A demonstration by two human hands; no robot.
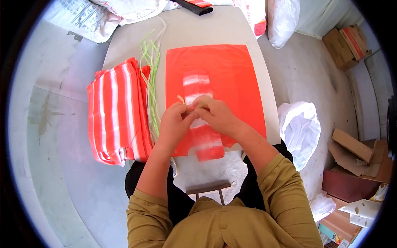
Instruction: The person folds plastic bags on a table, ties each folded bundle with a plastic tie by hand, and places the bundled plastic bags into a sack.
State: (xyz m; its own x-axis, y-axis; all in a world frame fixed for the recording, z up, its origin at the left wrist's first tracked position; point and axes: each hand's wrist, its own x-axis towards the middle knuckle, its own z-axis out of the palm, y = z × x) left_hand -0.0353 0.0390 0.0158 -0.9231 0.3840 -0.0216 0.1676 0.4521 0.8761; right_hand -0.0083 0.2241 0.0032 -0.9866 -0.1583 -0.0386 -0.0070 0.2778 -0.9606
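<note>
My left hand (175, 120) and my right hand (219, 115) meet with pinched fingers over the middle of a folded red-and-white striped plastic bag bundle (209, 142). Motion blurs the near end of the bundle. A short yellowish strip end (180, 99) sticks up beside my left fingers; the rest of it is hidden. Beneath lies a flat red plastic sheet (235, 78). Left of my left hand, a thick stack of striped plastic bags (115, 113) overhangs the table edge. Light green strings (152, 78) lie between the stack and the red sheet.
The pale table (223, 27) stands before my knees. A white bag-lined bin (300, 128) is to its right. Cardboard boxes (345, 45) stand far right, with opened cardboard (357, 153) nearer. Printed white sacks (82, 18) and a black roll (196, 7) are at the back.
</note>
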